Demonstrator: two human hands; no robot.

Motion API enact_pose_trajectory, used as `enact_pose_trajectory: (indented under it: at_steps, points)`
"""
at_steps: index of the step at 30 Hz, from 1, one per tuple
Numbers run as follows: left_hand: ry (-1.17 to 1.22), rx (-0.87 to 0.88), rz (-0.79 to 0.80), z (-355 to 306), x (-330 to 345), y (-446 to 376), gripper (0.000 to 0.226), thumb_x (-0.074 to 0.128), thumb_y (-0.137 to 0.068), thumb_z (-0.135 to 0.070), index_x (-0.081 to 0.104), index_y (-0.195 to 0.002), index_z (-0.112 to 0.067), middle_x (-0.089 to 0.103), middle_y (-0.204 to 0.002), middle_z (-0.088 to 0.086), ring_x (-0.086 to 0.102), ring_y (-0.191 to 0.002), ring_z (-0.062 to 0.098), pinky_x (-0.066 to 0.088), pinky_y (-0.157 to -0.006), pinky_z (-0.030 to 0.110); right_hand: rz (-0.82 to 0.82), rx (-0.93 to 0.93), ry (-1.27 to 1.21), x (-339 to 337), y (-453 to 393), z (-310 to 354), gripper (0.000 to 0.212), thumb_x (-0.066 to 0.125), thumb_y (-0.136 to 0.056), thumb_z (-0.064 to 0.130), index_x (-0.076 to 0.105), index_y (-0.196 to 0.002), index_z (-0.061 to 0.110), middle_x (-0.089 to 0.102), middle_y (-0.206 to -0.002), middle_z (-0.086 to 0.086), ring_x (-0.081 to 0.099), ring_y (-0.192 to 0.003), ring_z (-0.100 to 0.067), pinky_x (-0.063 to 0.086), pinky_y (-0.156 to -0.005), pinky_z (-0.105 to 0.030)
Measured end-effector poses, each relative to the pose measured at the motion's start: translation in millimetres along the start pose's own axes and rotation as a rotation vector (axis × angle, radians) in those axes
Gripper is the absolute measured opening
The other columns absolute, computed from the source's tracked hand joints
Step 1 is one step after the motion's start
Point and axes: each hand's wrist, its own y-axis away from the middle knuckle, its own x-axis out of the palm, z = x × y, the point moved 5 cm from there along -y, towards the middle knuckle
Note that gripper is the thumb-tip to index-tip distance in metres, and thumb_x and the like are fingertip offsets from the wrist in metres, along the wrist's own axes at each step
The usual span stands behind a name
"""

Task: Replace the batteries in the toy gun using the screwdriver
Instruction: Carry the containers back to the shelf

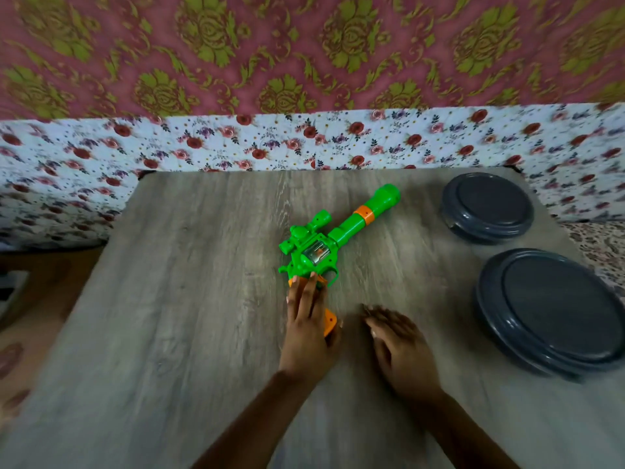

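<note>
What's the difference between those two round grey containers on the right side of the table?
The near container looks larger in the picture; the far container looks smaller, though part of that may be the wide lens. The near one sits at the table's right edge, closer to the person; the far one sits toward the back corner. Both are dark grey, round, shallow and closed with lids.

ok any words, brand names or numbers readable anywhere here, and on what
None can be read.
toy gun: no lettering shows on the green and orange plastic.
Two grey lidded containers: plain lids, no label.
Table and patterned cloths: only wood grain and flowers.
</note>
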Motion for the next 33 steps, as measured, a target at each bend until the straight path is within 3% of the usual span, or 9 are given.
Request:
enact_pose_trajectory:
  at_steps: [5, 9, 13, 17, 19, 22, 26, 30, 33]
  points:
    - [-0.176, -0.083, 0.256, -11.4, -9.0, 5.4, 0.07, 0.047, -0.077, -0.034, 0.038, -0.141, -0.007, 0.031, -0.151, 0.012, 0.027, -0.139, 0.042, 0.028, -0.103, 0.063, 0.009, 0.228, -0.218, -27.5, 27.4, 20.4, 0.033, 0.043, -0.094, 0.025, 0.056, -0.125, 0.02, 0.062, -0.122, 0.003, 0.058, -0.108, -0.013, 0.036, -0.087, -0.016]
    - [-0.247, -0.078, 0.373, -20.4, -16.1, 12.8, 0.077, 0.046, -0.088, -0.027, 0.003, -0.151, -0.013, -0.012, -0.159, 0.006, -0.015, -0.145, 0.031, -0.008, -0.114, 0.05, -0.14, 0.283, -0.272, -45.3, 53.9, 35.5, 0.019, 0.057, -0.088, 0.015, 0.065, -0.105, 0.02, 0.068, -0.099, 0.003, 0.059, -0.086, -0.005, 0.039, -0.074, -0.009]
    - [-0.268, -0.082, 0.426, -41.9, -12.2, 26.8, 0.072, 0.038, -0.094, -0.033, -0.001, -0.15, -0.009, -0.022, -0.156, 0.01, -0.029, -0.14, 0.03, -0.018, -0.111, 0.044, -0.294, 0.301, -0.306, -72.2, 62.7, 38.3, 0.011, 0.057, -0.088, 0.012, 0.059, -0.083, 0.021, 0.06, -0.08, 0.004, 0.055, -0.074, -0.004, 0.039, -0.064, -0.01]
    - [-0.186, -0.045, 0.453, -72.8, -0.6, 32.1, 0.074, 0.041, -0.094, -0.033, -0.002, -0.15, -0.014, -0.041, -0.142, 0.005, -0.05, -0.123, 0.017, -0.028, -0.105, 0.036, -0.443, 0.416, -0.433, -103.5, 66.1, 19.4, 0.019, 0.037, -0.097, 0.019, 0.055, -0.089, 0.017, 0.059, -0.079, 0.001, 0.053, -0.069, -0.007, 0.04, -0.061, -0.006]
    - [-0.153, 0.007, 0.456, -89.3, 4.3, 24.8, 0.072, 0.042, -0.093, -0.033, 0.002, -0.151, -0.014, -0.036, -0.147, 0.004, -0.041, -0.133, 0.019, -0.025, -0.108, 0.035, -0.544, 0.448, -0.451, -119.9, 65.2, 3.6, 0.02, 0.034, -0.097, 0.015, 0.052, -0.103, 0.016, 0.061, -0.089, 0.002, 0.057, -0.081, -0.01, 0.037, -0.066, -0.006]
    - [-0.113, 0.103, 0.466, -115.8, 12.0, 1.9, 0.068, 0.038, -0.093, -0.035, 0.011, -0.15, -0.012, -0.016, -0.158, 0.008, -0.016, -0.145, 0.029, -0.008, -0.116, 0.038, -0.587, 0.524, -0.451, -136.7, 61.5, -30.8, 0.03, 0.034, -0.096, 0.006, 0.044, -0.124, 0.007, 0.057, -0.102, 0.001, 0.054, -0.09, -0.013, 0.041, -0.074, -0.022]
    - [-0.072, 0.116, 0.494, -152.6, 33.5, -46.6, 0.065, 0.036, -0.09, -0.036, 0.019, -0.148, -0.01, 0.004, -0.158, 0.009, 0.001, -0.146, 0.026, 0.007, -0.117, 0.032, -0.584, 0.621, -0.269, -158.8, 56.7, -97.8, 0.029, 0.043, -0.089, -0.008, 0.053, -0.115, -0.007, 0.052, -0.11, -0.022, 0.054, -0.099, -0.034, 0.035, -0.077, -0.03]
    - [0.097, -0.092, 0.435, -183.9, 56.9, -92.5, 0.058, 0.043, -0.088, -0.031, 0.036, -0.14, -0.005, 0.035, -0.145, 0.017, 0.034, -0.133, 0.031, 0.025, -0.11, 0.03, -0.541, 0.687, -0.109, -178.7, 56.2, -160.6, 0.03, 0.049, -0.088, -0.001, 0.06, -0.115, 0.0, 0.053, -0.115, -0.021, 0.056, -0.098, -0.039, 0.043, -0.074, -0.034]
    - [0.275, -0.363, 0.394, -202.4, 76.8, -124.0, 0.05, 0.051, -0.091, -0.022, 0.041, -0.136, -0.005, 0.044, -0.138, 0.019, 0.046, -0.125, 0.033, 0.037, -0.101, 0.033, -0.47, 0.803, -0.046, -188.3, 53.6, -206.2, 0.033, 0.044, -0.091, 0.009, 0.056, -0.121, 0.009, 0.049, -0.116, -0.017, 0.053, -0.097, -0.037, 0.042, -0.073, -0.035]
